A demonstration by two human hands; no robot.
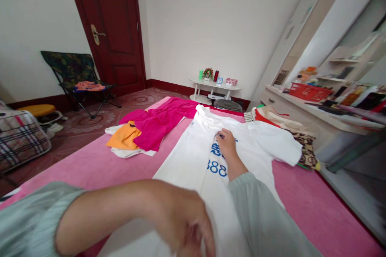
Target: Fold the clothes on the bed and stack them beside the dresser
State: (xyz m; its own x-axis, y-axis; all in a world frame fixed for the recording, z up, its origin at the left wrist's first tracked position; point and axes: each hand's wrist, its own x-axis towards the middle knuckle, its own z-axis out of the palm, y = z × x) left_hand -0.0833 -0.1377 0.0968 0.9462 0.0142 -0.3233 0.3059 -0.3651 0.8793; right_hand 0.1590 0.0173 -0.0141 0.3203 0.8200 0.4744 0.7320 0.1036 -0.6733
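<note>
Lying beneath, white shirt (193,160), right hand (227,141) pinching its fabric, left hand (182,213) over nearer part, grip unclear

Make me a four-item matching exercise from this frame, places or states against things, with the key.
1. White shirt
2. Folding chair
3. Red basket
4. Right hand

A. On the counter at the right of the view
B. Beside the blue print on the garment
C. Lying on the pink surface
D. Near the door, with a cloth on its seat

Pairs: 1-C, 2-D, 3-A, 4-B
</note>
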